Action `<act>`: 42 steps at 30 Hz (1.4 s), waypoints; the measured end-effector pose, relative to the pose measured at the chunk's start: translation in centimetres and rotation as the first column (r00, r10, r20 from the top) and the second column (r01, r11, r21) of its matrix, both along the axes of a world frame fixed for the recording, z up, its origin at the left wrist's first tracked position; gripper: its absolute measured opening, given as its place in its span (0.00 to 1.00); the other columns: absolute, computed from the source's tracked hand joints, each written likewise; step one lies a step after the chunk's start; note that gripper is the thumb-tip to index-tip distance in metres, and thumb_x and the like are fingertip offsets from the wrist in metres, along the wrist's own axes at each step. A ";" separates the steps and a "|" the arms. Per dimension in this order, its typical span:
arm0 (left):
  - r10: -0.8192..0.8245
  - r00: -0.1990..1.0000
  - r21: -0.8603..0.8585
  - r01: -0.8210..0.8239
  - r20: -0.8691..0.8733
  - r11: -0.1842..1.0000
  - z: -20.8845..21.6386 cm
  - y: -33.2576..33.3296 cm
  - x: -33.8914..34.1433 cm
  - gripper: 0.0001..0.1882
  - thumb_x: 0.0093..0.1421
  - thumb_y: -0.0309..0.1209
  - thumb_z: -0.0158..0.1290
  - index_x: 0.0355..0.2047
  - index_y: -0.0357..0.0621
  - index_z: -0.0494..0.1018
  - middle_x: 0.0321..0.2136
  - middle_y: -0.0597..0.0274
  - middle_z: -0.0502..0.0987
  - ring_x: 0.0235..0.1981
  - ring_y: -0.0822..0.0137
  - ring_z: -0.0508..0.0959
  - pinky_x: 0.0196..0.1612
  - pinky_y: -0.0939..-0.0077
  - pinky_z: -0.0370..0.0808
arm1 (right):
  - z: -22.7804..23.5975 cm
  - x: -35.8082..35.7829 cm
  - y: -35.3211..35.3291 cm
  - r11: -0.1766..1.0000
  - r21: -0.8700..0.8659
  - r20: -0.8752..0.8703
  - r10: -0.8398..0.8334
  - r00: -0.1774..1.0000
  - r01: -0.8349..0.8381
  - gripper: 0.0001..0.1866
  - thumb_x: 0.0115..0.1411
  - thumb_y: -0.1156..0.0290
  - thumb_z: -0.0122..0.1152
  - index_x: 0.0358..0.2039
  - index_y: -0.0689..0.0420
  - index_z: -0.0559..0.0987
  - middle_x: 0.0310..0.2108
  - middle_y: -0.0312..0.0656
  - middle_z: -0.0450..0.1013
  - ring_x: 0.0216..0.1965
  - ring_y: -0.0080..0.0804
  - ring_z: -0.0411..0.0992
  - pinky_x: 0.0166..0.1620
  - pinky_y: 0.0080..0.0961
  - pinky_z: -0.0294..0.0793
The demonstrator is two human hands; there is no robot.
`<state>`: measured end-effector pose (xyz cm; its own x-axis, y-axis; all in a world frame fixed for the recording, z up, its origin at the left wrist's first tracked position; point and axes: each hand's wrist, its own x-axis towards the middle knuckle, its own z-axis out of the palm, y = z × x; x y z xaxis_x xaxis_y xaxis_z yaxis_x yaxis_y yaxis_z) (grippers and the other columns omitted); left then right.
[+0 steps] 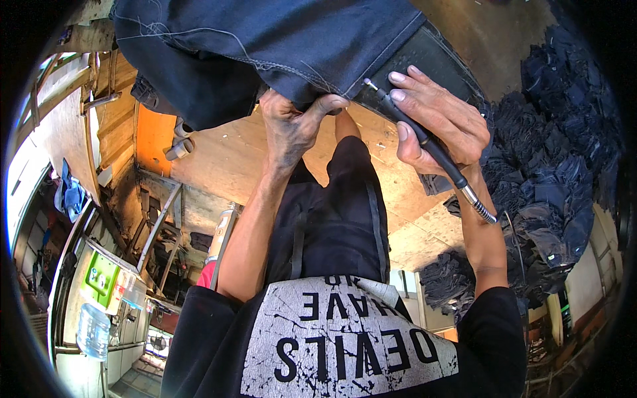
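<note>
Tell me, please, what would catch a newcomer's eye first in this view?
First the two hands at the centre top: the left hand pinches the edge of a dark denim garment, while the right hand holds a slim black rotary tool with a flexible metal shaft against the fabric. To the right, a big heap of dark denim pieces lies piled.

- Left hand [292, 126]: raised ahead of the chest, back of the hand toward the camera, fingers curled and pinched shut on a fold of dark cloth, thumb pressed against the fingertips
- Left forearm: bare, running up from the bent elbow low in the view
- Right hand [434, 116]: fingers stretched forward and lying flat, thumb tucked alongside, closed round a slim pen-like tool
- Right forearm: bare, rising from the lower right, wrist slightly bent inward
</note>
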<state>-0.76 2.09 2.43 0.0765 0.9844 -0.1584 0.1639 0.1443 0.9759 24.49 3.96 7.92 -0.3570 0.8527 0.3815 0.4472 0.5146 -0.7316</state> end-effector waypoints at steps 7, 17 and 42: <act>0.015 1.000 0.050 -0.016 0.027 0.999 -1.2 1.0 0.0 0.11 0.56 0.32 0.77 0.29 0.38 0.86 0.25 0.62 0.88 0.27 0.71 0.87 0.34 0.77 0.80 | -1.2 -0.1 0.9 0.998 0.031 0.009 -0.049 0.999 0.048 0.15 0.51 0.74 0.71 0.40 0.62 0.90 0.38 0.49 0.88 0.48 0.45 0.88 0.58 0.47 0.87; 0.033 0.999 0.085 -0.035 0.020 0.996 -1.8 0.8 0.0 0.13 0.55 0.34 0.77 0.27 0.39 0.85 0.24 0.63 0.87 0.26 0.70 0.86 0.34 0.75 0.80 | -1.1 -0.1 1.0 0.991 0.049 0.021 -0.124 0.992 0.123 0.15 0.50 0.76 0.70 0.40 0.63 0.90 0.37 0.49 0.87 0.47 0.45 0.88 0.59 0.46 0.87; 0.080 0.988 0.018 -0.079 -0.132 0.997 -7.9 0.3 0.7 0.07 0.50 0.22 0.69 0.21 0.43 0.80 0.17 0.60 0.80 0.19 0.65 0.79 0.27 0.68 0.69 | -1.5 1.3 0.6 1.000 -0.003 -0.108 -0.026 0.994 0.026 0.16 0.51 0.76 0.68 0.42 0.64 0.89 0.38 0.52 0.86 0.49 0.50 0.87 0.58 0.52 0.86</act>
